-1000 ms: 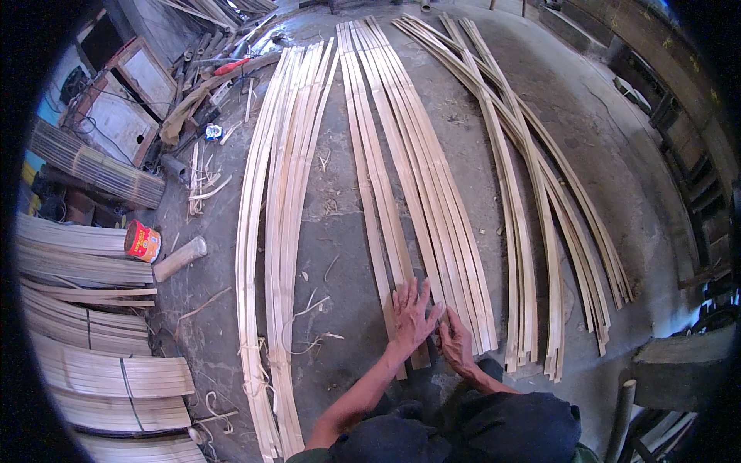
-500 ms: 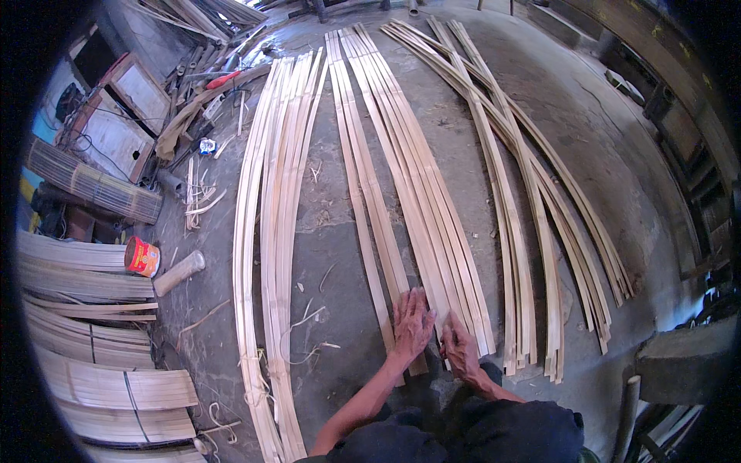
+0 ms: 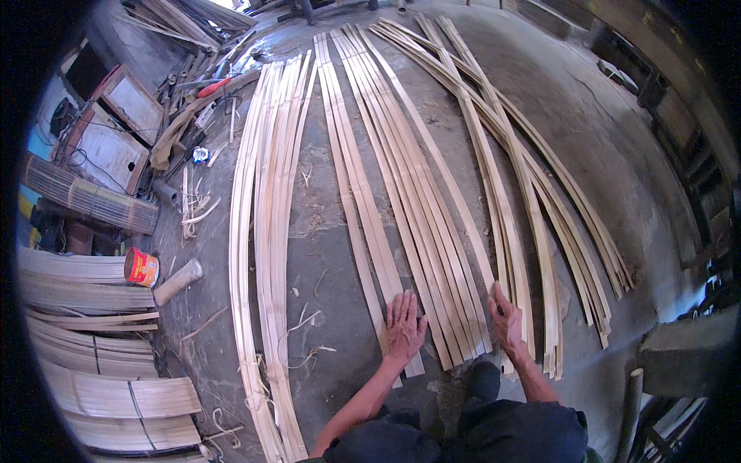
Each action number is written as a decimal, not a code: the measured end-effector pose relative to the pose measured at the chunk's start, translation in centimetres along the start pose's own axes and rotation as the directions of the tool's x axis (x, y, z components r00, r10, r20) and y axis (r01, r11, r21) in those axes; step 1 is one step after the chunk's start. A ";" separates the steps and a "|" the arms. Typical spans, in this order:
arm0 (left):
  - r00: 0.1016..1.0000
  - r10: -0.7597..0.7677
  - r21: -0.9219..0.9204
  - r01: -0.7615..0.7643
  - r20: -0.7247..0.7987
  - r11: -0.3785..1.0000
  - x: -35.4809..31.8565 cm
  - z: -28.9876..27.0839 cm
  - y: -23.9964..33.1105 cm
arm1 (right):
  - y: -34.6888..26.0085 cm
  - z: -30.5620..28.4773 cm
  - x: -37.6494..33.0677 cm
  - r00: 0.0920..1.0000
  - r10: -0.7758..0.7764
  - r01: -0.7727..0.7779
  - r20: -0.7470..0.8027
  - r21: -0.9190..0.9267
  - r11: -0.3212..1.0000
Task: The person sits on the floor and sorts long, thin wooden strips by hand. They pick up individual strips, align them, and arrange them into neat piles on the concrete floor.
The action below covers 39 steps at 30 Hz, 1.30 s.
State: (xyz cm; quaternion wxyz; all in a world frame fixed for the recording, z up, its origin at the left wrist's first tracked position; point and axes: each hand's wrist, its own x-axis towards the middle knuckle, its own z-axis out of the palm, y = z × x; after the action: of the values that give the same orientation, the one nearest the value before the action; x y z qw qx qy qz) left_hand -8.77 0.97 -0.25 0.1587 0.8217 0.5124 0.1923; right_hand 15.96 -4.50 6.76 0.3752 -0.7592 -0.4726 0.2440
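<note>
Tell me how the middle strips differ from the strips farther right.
The middle strips run nearly parallel; the strips farther right cross one another. The middle strips form one broad band; the strips farther right lie in narrow bundles. Both are long, pale and on the floor.

Pale, flat, long strips are laid lengthwise on the floor [image 3: 332, 251]. A single strip [image 3: 457, 189] is set apart, right of a close-packed row [image 3: 421, 231]; a narrower group [image 3: 373, 231] is spread left of it.

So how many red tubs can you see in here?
1: the red tub is at the left, beside the pale cylinder, left of all the long strips. Others may be hidden.
</note>
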 end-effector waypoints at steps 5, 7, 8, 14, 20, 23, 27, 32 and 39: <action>1.000 0.003 0.033 -0.004 0.017 0.999 0.1 -0.5 0.1 | 1.7 -1.1 1.1 0.986 0.116 -0.121 0.124 0.037 0.992; 1.000 0.005 0.029 -0.005 0.001 1.000 0.1 -0.5 0.0 | 4.5 0.7 1.0 0.999 -0.024 0.018 0.032 0.187 0.982; 1.000 0.008 0.021 -0.008 -0.006 1.000 0.2 -0.5 0.2 | 5.1 1.1 1.0 0.997 -0.079 0.078 -0.002 0.148 0.986; 1.000 -0.011 0.026 0.010 0.027 1.000 0.3 -0.8 0.1 | 3.2 0.8 0.8 0.989 -0.082 0.118 0.121 -0.331 0.936; 1.000 0.002 0.027 -0.002 0.010 1.000 0.3 -0.4 0.3 | 2.3 1.2 0.6 0.990 -0.011 0.081 0.141 -0.503 0.860; 1.000 0.002 0.052 -0.003 0.016 0.999 0.6 -1.0 0.3 | 1.7 1.3 1.0 0.980 0.048 0.067 0.191 -0.551 0.832; 0.999 -0.012 0.042 0.010 0.050 0.999 0.5 -0.8 0.6 | 2.0 1.0 1.5 0.978 0.075 0.063 0.196 -0.615 0.786; 1.000 0.001 0.000 -0.001 0.020 1.000 -0.1 0.2 -0.1 | 1.8 0.8 1.8 0.966 0.063 0.111 0.251 -0.622 0.775; 1.000 0.005 0.029 -0.005 0.020 1.000 0.0 -0.3 -0.1 | 0.4 -1.7 0.7 0.995 -0.092 0.098 0.035 -0.374 0.922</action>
State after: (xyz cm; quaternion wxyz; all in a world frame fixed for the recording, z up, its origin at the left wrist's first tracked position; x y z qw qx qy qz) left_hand -9.00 1.02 -0.03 0.1514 0.8271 0.5116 0.1770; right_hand 17.67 -4.58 7.46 0.2306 -0.7909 -0.5499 0.1374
